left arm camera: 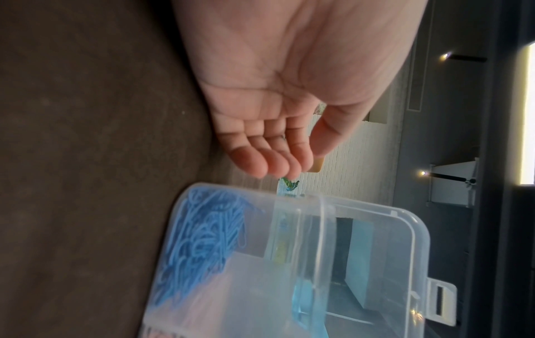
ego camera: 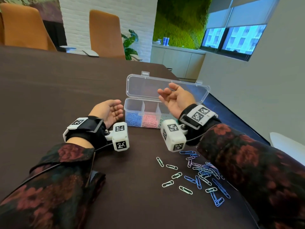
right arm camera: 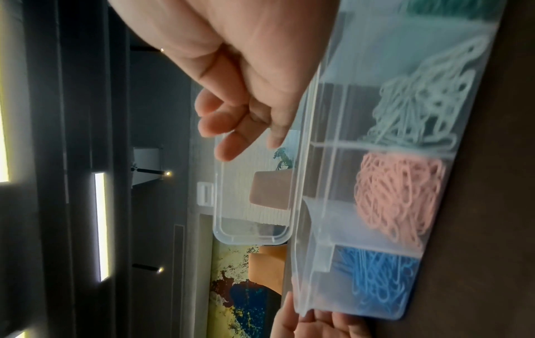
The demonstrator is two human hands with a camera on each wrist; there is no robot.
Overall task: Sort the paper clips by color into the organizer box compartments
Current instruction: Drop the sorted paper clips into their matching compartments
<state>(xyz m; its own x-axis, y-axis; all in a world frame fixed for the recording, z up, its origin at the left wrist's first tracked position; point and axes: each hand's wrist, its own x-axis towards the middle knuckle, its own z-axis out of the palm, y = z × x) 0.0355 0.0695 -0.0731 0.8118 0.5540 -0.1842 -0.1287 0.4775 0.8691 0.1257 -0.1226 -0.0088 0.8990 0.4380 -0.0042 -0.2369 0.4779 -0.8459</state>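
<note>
Dark brown table [ego camera: 49,90], two orange chairs [ego camera: 105,33] behind it, leafy plant [ego camera: 130,43], moss wall [ego camera: 179,19] (green), window [ego camera: 234,38]

A dark brown table [ego camera: 69,83] fills the foreground. Two orange chairs [ego camera: 105,33] stand along its far edge, backed by a white brick wall [ego camera: 135,19]. A potted plant [ego camera: 130,45] stands beside a green moss wall [ego camera: 179,20]. Pale low cabinets [ego camera: 176,60] sit beneath it. Windows [ego camera: 234,38] with half-lowered roller blinds [ego camera: 237,14] occupy the right wall.
</note>
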